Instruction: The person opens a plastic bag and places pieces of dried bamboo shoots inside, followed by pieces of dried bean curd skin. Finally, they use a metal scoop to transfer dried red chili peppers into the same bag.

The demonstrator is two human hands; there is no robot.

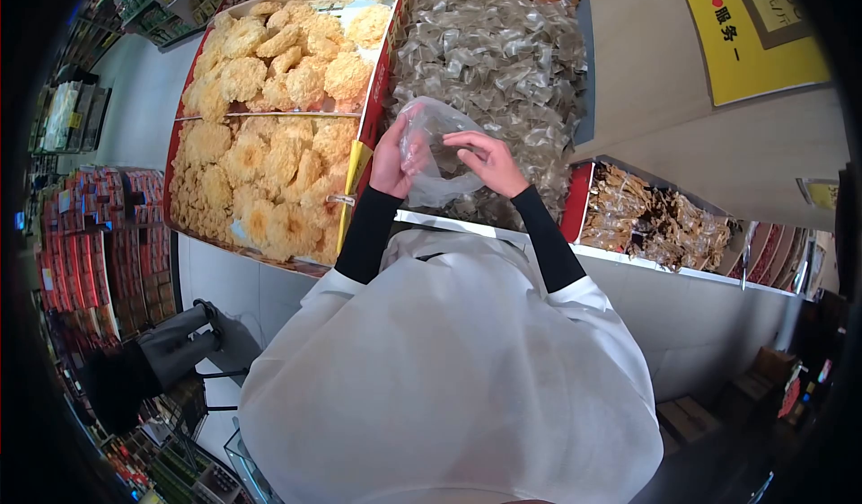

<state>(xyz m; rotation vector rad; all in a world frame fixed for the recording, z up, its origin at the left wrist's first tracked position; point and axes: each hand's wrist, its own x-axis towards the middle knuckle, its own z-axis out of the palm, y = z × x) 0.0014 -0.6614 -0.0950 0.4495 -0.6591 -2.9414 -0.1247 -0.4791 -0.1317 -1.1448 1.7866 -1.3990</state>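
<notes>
In the head view, my left hand [391,157] grips the side of a clear plastic bag [438,170], its fingers partly behind the thin film. The bag hangs loosely, its sides spread, and I make out nothing inside it. My right hand [492,164] is at the bag's right side, fingers stretched out and thumb apart. Whether its fingertips touch the film is hard to tell. Below and beyond both hands lies a bin heaped with small, clear-wrapped greyish packets [489,50].
To the left, a red-edged, divided bin holds pale golden, bumpy round pieces [269,158]. A yellow strip [356,194] with a clip stands on the divider. Brown wrapped goods [651,221] fill a box at right. A person's legs [171,342] show at lower left, near stocked shelves.
</notes>
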